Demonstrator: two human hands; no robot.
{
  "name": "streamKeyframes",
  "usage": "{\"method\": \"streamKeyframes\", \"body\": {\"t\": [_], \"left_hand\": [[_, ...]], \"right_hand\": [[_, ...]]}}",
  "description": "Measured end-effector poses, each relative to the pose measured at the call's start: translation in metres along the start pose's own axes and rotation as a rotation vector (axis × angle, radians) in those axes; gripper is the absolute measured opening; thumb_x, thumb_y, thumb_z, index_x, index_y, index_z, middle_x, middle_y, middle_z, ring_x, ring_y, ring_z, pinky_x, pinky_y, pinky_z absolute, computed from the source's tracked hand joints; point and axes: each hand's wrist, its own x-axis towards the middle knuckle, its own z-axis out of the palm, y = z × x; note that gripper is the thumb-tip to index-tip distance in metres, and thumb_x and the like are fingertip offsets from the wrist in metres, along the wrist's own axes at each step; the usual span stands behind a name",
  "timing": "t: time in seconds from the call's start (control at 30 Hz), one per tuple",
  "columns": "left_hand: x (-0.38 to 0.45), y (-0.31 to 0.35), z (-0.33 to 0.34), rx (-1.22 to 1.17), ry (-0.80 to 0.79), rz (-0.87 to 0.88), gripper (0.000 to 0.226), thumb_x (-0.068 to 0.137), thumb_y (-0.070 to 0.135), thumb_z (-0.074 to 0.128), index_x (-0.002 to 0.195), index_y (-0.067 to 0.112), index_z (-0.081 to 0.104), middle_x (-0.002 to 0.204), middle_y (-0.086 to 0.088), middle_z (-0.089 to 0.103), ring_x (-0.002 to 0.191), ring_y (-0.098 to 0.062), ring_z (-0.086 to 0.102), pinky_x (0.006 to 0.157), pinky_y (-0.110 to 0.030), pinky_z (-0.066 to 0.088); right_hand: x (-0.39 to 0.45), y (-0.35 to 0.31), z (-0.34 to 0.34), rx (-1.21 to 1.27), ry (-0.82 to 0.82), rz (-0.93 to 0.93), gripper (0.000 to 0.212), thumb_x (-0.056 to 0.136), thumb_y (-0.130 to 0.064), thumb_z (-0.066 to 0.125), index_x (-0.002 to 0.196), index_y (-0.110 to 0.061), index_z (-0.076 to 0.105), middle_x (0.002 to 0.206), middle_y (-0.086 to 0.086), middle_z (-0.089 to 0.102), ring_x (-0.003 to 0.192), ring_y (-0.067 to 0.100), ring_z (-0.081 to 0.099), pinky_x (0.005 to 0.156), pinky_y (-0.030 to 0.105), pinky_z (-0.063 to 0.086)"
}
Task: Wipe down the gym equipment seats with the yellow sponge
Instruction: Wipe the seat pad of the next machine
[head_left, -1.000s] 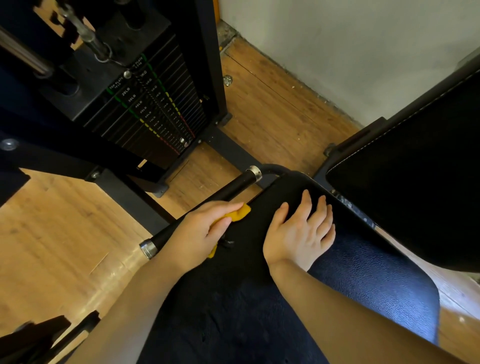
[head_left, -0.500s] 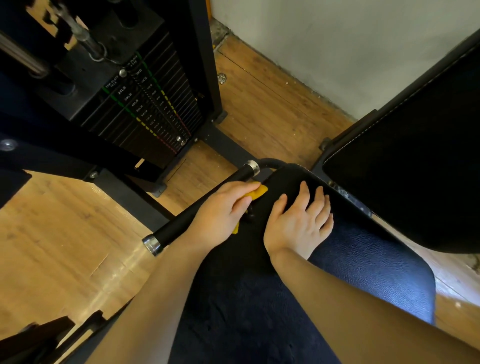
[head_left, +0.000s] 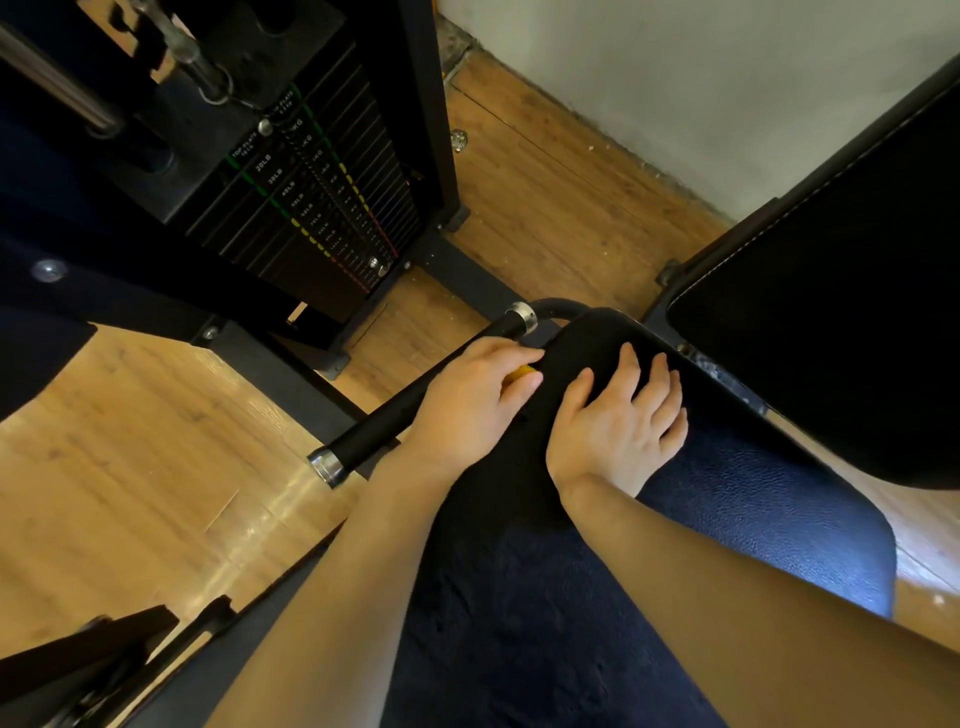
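Two bare arms reach in from the bottom. The left hand (head_left: 470, 402) and right hand (head_left: 621, 421) wear no gloves, and no rings, as far as I can tell. No sleeves show.

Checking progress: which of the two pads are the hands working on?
The blue seat pad lying flat under both hands; the black back pad at right stands tilted, untouched. The left hand grips the yellow sponge.

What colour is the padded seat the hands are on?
Dark navy blue with a pebbled, leather-like texture on the padded seat, seen in the head view, the only view; the far end sits in shadow.
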Motion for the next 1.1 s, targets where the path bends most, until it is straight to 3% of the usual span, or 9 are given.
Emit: {"method": "streamKeyframes", "body": {"t": [0.27, 0.43, 0.77, 0.93, 1.1], "left_hand": [[-0.064, -0.034, -0.021, -0.008, 0.048, 0.01, 0.04, 0.095, 0.021, 0.056, 0.134, 0.029, 0.054, 0.129, 0.011, 0.054, 0.114, 0.008, 0.044, 0.093, 0.001, 0.028], [-0.084, -0.043, -0.026, 0.004, 0.066, 0.002, 0.038, 0.096, 0.027, 0.056, 0.134, 0.029, 0.056, 0.127, 0.012, 0.056, 0.116, 0.004, 0.048, 0.095, -0.003, 0.031], [-0.034, -0.026, -0.014, 0.001, 0.007, 0.009, 0.039, 0.097, 0.021, 0.054, 0.136, 0.022, 0.054, 0.131, 0.004, 0.055, 0.119, -0.006, 0.049, 0.089, 0.004, 0.027], [-0.072, -0.038, -0.035, 0.006, -0.029, -0.002, 0.036, 0.096, 0.019, 0.057, 0.132, 0.022, 0.057, 0.127, 0.009, 0.056, 0.112, 0.006, 0.045, 0.091, 0.003, 0.028], [-0.122, -0.053, -0.053, 0.009, -0.004, -0.052, 0.037, 0.092, 0.021, 0.06, 0.128, 0.032, 0.058, 0.125, 0.02, 0.054, 0.118, 0.006, 0.047, 0.096, -0.002, 0.03]], "right_hand": [[0.0, 0.001, 0.002, 0.005, 0.018, -0.015, 0.05, 0.094, -0.039, 0.047, 0.141, -0.02, 0.042, 0.15, 0.012, 0.035, 0.142, 0.03, 0.025, 0.112, 0.051, 0.02], [0.001, 0.002, 0.002, 0.0, 0.005, -0.016, 0.051, 0.095, -0.04, 0.044, 0.142, -0.02, 0.04, 0.151, 0.012, 0.034, 0.143, 0.03, 0.024, 0.113, 0.051, 0.019], [0.001, 0.002, 0.001, 0.005, -0.011, -0.019, 0.051, 0.095, -0.04, 0.043, 0.142, -0.021, 0.039, 0.152, 0.012, 0.032, 0.143, 0.03, 0.023, 0.113, 0.051, 0.018], [0.0, 0.003, -0.002, 0.013, -0.033, -0.02, 0.051, 0.096, -0.04, 0.041, 0.143, -0.021, 0.037, 0.153, 0.012, 0.03, 0.144, 0.03, 0.02, 0.114, 0.051, 0.016], [0.0, 0.002, -0.005, 0.022, -0.048, -0.028, 0.052, 0.097, -0.04, 0.039, 0.145, -0.02, 0.036, 0.154, 0.013, 0.028, 0.144, 0.03, 0.019, 0.114, 0.05, 0.014]]}}
